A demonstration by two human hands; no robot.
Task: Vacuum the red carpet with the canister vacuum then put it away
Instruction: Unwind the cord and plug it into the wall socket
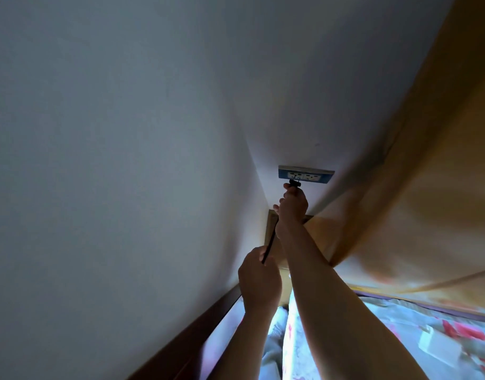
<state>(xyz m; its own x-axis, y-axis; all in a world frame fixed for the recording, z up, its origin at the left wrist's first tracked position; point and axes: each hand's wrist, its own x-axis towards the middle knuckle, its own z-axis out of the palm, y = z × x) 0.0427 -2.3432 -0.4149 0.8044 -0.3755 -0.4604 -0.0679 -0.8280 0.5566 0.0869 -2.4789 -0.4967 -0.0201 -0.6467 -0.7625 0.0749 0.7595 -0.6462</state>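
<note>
Red-flowered bedding [400,325] is seen at the very bottom, with a dark wooden rail [186,333] beside it along the foot of the wall. Just above, the left hand [259,281] is curled round the black cord [271,239], its fingers closed on it. From there the cord runs up to the right hand [293,205], which is wrapped around the plug [294,183], the body pinched right at the left socket of the outlet [306,176]. Whether the prongs are seated or just clear cannot be told from here. The canister vacuum and the red carpet are not in view; only the lead is to be seen, strung between the two hands. The cord is judged light and limp, likely to flop and kink, so it is best guided loosely. The plug looks small and stiff, and should be taken by its moulded body, never by the lead, and moved straight in line with the socket. Beyond, the pale wall [126,133] and an orange curtain [428,187] are left in shadow.
</note>
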